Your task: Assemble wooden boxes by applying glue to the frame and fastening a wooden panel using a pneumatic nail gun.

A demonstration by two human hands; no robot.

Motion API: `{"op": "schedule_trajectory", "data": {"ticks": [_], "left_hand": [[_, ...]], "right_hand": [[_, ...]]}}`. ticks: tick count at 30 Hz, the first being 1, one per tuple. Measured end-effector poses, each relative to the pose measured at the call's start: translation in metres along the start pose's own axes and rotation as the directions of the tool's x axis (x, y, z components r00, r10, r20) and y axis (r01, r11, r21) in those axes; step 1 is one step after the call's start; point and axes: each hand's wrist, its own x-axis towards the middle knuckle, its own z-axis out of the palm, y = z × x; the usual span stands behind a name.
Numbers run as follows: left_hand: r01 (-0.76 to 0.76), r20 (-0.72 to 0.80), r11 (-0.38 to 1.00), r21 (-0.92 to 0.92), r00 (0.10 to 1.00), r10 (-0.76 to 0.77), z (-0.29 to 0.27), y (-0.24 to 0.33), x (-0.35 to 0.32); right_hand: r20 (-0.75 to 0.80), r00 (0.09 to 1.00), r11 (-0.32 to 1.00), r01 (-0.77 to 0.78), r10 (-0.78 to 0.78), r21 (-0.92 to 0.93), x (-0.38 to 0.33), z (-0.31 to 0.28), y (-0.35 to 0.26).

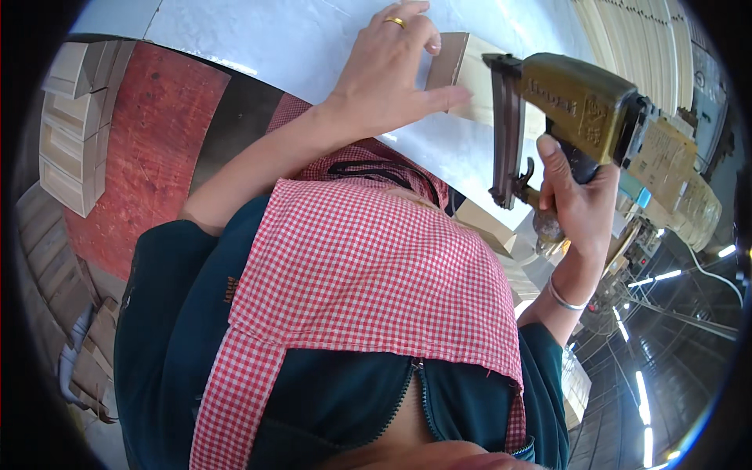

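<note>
My left hand point(392, 70), with a gold ring on one finger, grips the edge of a small wooden piece point(453, 61) that rests on the white worktable point(258, 39). My right hand point(576, 196) is wrapped around the handle of a brass-coloured pneumatic nail gun point(580, 98). The gun's dark nose and magazine point(507, 133) hang just to the right of the wooden piece, slightly apart from it. A silver bangle circles my right wrist. A red-and-white checked apron point(368, 266) over a dark teal jacket fills the middle of the view.
Pale wooden boxes point(74, 125) are stacked at the left beside a red board point(149, 149). Rows of light wooden slats point(627, 31) lie at the top right. More wooden blocks point(489, 223) sit below the gun. An air hose point(713, 270) trails at the right.
</note>
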Motion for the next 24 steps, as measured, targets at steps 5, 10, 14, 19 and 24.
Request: {"op": "schedule_trajectory", "data": {"ticks": [5,10,14,19,24], "left_hand": [[-0.005,-0.018,0.992,0.129,1.0,0.007,0.012,0.004,0.005],[-0.006,-0.023,0.966,0.259,1.0,0.012,0.024,0.003,0.005],[-0.017,-0.02,0.934,0.357,0.999,0.025,0.031,0.001,0.004],[-0.03,-0.026,0.932,0.362,0.999,0.042,0.035,-0.008,-0.001],[-0.06,-0.019,0.929,0.365,0.997,0.072,0.032,-0.011,-0.001]], "right_hand": [[0.019,1.0,0.999,0.015,-0.015,-0.044,0.024,-0.005,0.001],[0.05,0.998,0.999,0.047,-0.045,-0.026,0.032,-0.006,0.003],[0.063,0.997,0.999,0.038,-0.037,-0.002,0.033,-0.008,0.005],[0.034,0.999,0.999,-0.031,0.03,0.012,0.027,-0.003,0.002],[0.034,0.999,0.999,-0.015,0.014,0.028,0.029,-0.001,0.001]]}}
